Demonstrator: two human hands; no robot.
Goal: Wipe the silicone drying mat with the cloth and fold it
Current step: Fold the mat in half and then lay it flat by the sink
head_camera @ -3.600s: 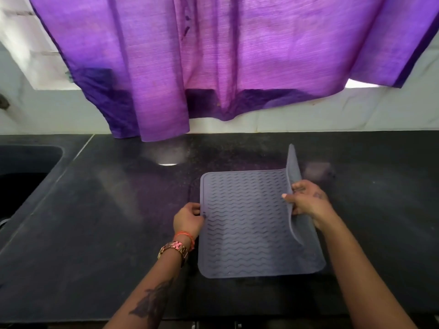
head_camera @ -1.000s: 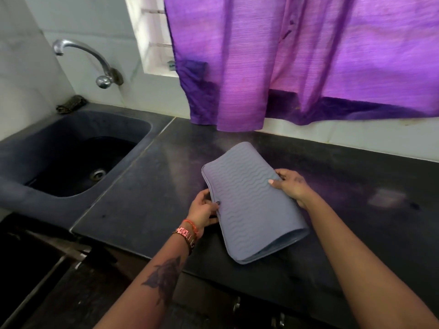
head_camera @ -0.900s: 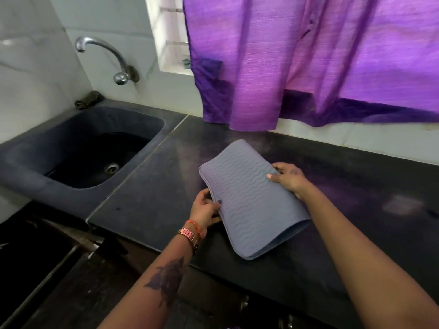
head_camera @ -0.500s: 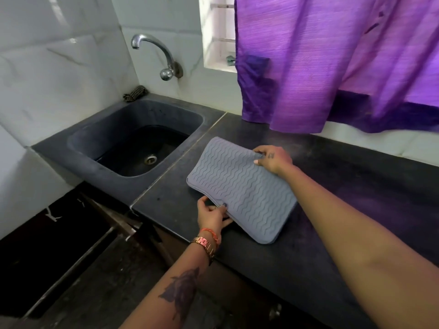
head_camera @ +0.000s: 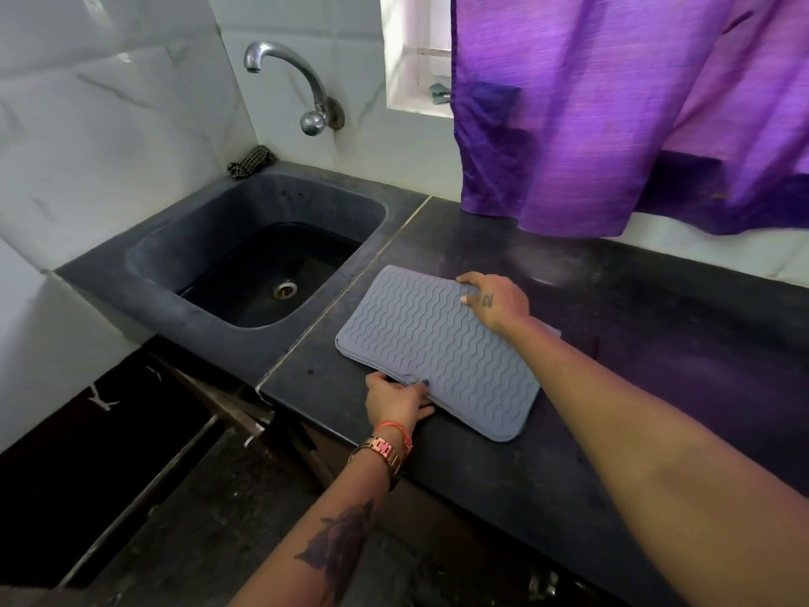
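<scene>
My left hand (head_camera: 396,400) is pinching the near edge of the mat (head_camera: 437,348), thumb on top and fingers curled under both layers. My right hand (head_camera: 497,302) is resting on the far edge, fingers curled over it and pressing down. The mat is lying folded in half on the counter (head_camera: 613,431), just right of the sink (head_camera: 262,265), its rounded crease toward me on the right. To do this step well, I am thinking the edges should line up before I let go, so I am keeping the left pinch firm while the right palm flattens the top layer toward the crease. Silicone tends to spring open, so slow pressure seems wise. A checked cloth (head_camera: 251,162) is sitting behind the sink.
</scene>
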